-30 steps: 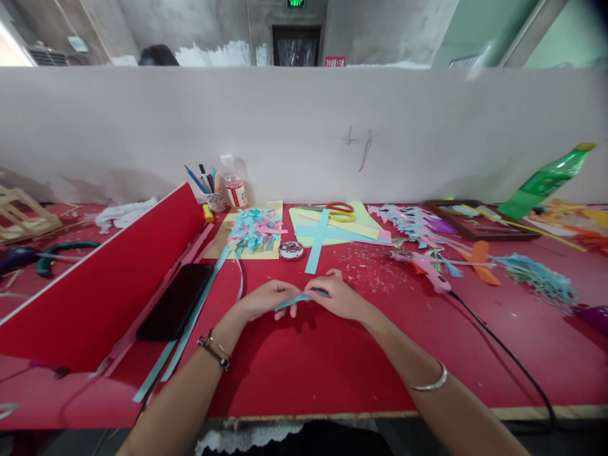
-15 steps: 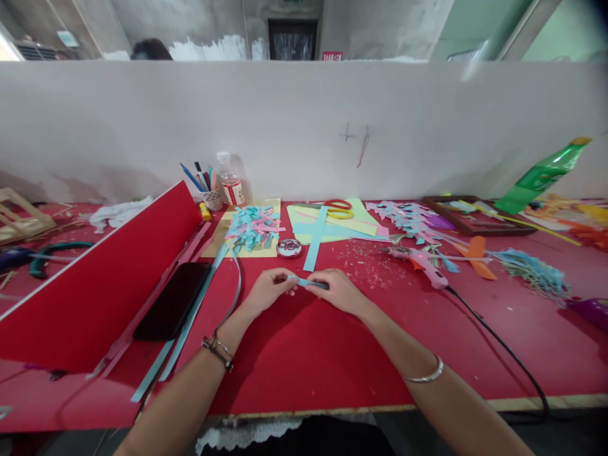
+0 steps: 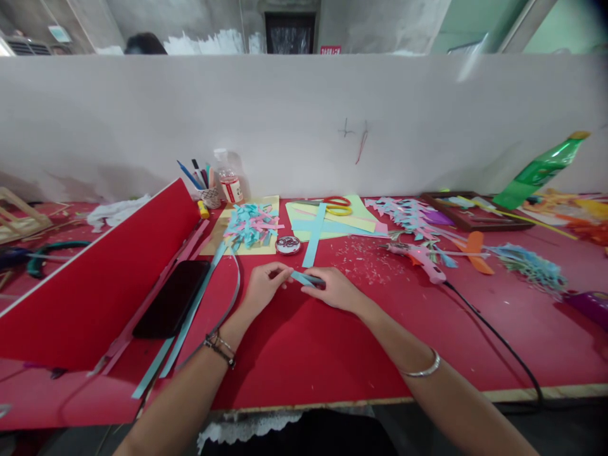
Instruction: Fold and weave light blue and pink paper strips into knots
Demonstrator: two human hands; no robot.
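A short light-blue paper strip (image 3: 303, 278) is stretched between my two hands over the red table. My left hand (image 3: 266, 285) pinches its left end between thumb and fingertips. The other end lies in the fingers of my right hand (image 3: 337, 289), along with a small dark object (image 3: 315, 282) whose kind I cannot make out. Just beyond the hands lies a longer light-blue paper strip (image 3: 314, 235). A round tin (image 3: 288, 245) sits to its left. Behind that, cut pink and blue paper pieces (image 3: 251, 225) are heaped on a yellowish sheet (image 3: 216, 240).
Red-and-yellow scissors (image 3: 338, 206) rest on coloured paper sheets (image 3: 363, 215). On the right are a pink glue gun (image 3: 425, 261) with a black cord and a green bottle (image 3: 541, 171). A phone (image 3: 173, 301) and an upright red board (image 3: 109, 278) stand left.
The blue strip now tilts more between my hands and shows more of its flat face. My right hand has turned slightly. The whole view has shifted up a little.
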